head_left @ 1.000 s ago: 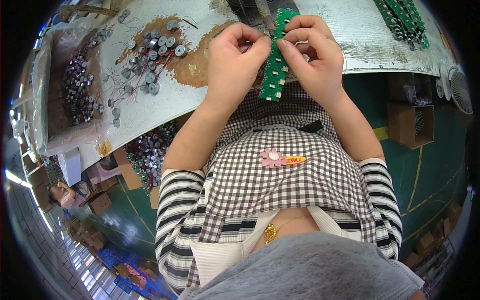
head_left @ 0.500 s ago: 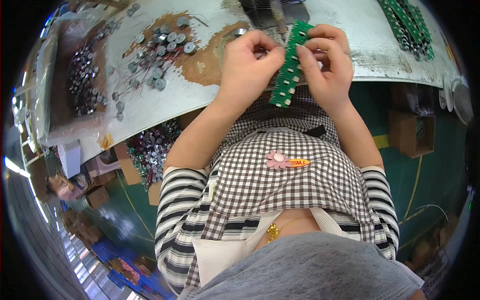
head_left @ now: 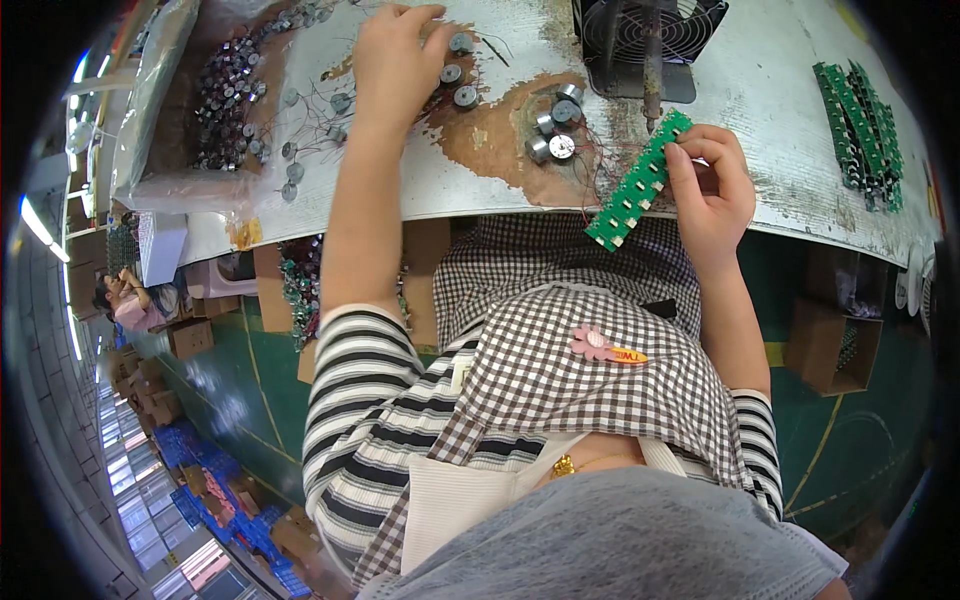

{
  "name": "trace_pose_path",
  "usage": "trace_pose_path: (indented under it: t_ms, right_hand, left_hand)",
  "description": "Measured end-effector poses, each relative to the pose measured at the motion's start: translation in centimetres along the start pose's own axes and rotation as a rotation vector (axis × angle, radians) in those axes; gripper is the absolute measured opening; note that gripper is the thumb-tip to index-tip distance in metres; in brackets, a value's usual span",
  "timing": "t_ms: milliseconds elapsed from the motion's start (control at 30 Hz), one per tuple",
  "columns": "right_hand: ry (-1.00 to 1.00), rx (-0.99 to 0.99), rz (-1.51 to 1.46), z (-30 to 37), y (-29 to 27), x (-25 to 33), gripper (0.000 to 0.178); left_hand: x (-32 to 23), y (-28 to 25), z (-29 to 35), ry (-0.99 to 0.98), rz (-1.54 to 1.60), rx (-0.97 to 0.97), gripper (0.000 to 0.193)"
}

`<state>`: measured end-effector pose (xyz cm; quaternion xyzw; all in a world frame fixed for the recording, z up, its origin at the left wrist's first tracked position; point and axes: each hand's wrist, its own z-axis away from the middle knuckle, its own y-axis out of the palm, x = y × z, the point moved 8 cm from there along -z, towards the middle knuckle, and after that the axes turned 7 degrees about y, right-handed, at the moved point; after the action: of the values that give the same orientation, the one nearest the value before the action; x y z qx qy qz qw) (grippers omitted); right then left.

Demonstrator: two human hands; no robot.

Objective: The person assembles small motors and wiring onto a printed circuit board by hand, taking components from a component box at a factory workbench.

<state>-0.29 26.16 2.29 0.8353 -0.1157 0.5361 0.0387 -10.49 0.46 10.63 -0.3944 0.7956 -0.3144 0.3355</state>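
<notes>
My right hand pinches the upper part of a long green circuit board strip, tilted over the table's front edge, with small white parts along it. Just left of the board sits a group of small round silver motors, their thin wires trailing toward it; whether any are joined to it, I cannot tell. Farther left, my left hand reaches over a loose scatter of more wired motors. Its thumb and forefinger are apart, and the other fingers are partly hidden.
A black fan stands at the back, behind an upright metal rod. Several green boards lie stacked at the right. A plastic-lined box of motors is at the left. Cardboard boxes stand below the table; a person sits far left.
My left hand has left the board and moved left over the scattered motors. My right hand keeps the board, now lower and to the right. The view has shifted, showing more of the fan.
</notes>
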Motion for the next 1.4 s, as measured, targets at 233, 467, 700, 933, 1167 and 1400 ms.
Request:
trace_pose_path:
  t_ms: [233,467,700,933,1167,1400]
  right_hand:
    - [0.008,0.048,0.067,-0.3,1.1,-0.3,0.009]
    - [0.131,0.056,0.030,-0.5,0.7,-1.2,0.009]
    - [0.151,0.058,0.035,-0.3,0.8,-1.3,0.009]
    - [0.131,0.037,0.015,-0.1,0.4,-1.1,0.008]
    - [0.079,0.114,-0.051,-0.1,1.1,-0.6,0.007]
    - [0.029,0.076,0.001,0.3,0.5,-0.2,0.009]
  left_hand:
    - [8.8,5.4,-1.2,0.760,0.646,0.107,0.028]
    - [7.9,-6.8,-2.1,-0.137,0.469,-0.012,0.023]
    - [5.1,-1.7,4.9,-0.012,-0.198,0.201,0.020]
    - [3.5,-2.4,3.7,-0.016,-0.144,-0.054,0.014]
    - [0.1,-1.9,5.8,0.017,0.552,-0.477,0.015]
    - [-4.8,4.0,7.4,-0.420,1.394,0.074,0.046]
